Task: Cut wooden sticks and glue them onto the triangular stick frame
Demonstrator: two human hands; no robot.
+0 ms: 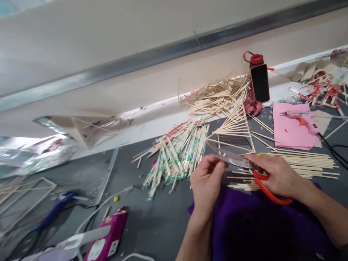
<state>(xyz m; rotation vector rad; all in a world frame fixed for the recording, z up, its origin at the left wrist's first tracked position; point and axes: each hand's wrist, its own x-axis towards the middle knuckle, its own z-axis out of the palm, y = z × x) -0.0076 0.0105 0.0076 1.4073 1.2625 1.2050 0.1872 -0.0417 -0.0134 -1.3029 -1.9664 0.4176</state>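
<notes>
My right hand (277, 175) is closed around scissors (236, 160) with red-orange handles. Their metal blades point left and are spread a little, tips at the fingers of my left hand (208, 179). That hand is closed in a pinch, and whatever lies between its thumb and fingers is too small to make out. Just beyond the blades lies a frame (236, 148) of thin wooden sticks, with more sticks fanned across it. Loose wooden sticks (307, 161) lie in a row beside and under my right hand.
Wrapped chopsticks (176, 156) lie left of my hands. A stick pile (217, 96) rests by the wall near a red-capped bottle (257, 59) and leaning phone (260, 83). A glue gun (301, 119) sits on pink paper (292, 139). A blue glue gun (56, 210) lies left.
</notes>
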